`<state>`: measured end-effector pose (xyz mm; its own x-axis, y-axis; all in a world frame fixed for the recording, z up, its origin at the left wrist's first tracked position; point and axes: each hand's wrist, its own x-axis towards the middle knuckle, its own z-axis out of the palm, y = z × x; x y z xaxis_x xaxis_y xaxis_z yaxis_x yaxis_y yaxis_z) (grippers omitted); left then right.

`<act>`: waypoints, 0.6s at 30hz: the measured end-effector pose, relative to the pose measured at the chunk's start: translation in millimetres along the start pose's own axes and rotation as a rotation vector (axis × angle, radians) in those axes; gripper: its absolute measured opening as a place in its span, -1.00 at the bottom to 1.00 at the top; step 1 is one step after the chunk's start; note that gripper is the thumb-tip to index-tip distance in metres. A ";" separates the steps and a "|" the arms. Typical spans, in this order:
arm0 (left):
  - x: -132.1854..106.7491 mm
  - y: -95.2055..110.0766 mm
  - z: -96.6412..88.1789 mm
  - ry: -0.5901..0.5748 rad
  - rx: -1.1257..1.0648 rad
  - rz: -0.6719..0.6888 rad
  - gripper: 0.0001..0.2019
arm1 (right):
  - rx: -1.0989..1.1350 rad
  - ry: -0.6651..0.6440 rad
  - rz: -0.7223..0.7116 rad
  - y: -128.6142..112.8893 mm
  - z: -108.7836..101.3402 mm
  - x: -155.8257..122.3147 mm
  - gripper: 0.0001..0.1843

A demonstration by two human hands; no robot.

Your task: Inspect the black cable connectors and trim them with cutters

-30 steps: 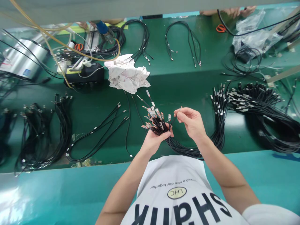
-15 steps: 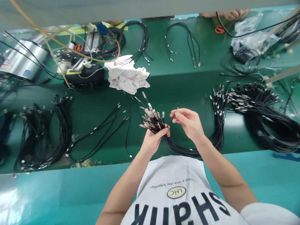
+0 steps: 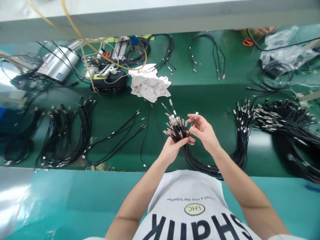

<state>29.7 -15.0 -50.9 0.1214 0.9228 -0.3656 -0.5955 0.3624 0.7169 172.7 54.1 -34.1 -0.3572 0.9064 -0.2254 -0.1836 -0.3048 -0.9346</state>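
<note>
My left hand (image 3: 175,147) is closed around a bundle of black cables (image 3: 178,131) near their ends. Metal connectors fan out above the fist, some with a copper tint. To its right, my right hand (image 3: 203,129) pinches one cable from this bundle just below its silvery connector (image 3: 196,114), which points upward. The cables run down from my left hand, curve past my shirt and rise on the right, where their other connector ends (image 3: 241,111) lie on the green bench (image 3: 212,96).
More black cable bundles lie at left (image 3: 67,133) and right (image 3: 287,116). Behind my hands is a crumpled white cloth (image 3: 150,83). A black device (image 3: 108,80) and orange scissors (image 3: 248,42) sit farther back. A grey shelf edge (image 3: 160,23) crosses overhead; yellow hoses (image 3: 82,36) hang at left.
The view has shifted, so the whole bench appears farther right and lower. My right thumb has slid down the single cable, and its connector now stands exposed above the fingers.
</note>
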 end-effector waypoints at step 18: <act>4.9 0.9 -6.4 -0.071 -0.055 0.047 -0.59 | 0.027 -0.068 0.158 -6.3 6.9 11.5 -0.60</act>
<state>24.7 -11.0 -55.8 0.1473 0.9462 -0.2880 -0.6444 0.3127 0.6979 163.5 64.4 -28.9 -0.4445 0.8251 -0.3486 -0.1443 -0.4501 -0.8813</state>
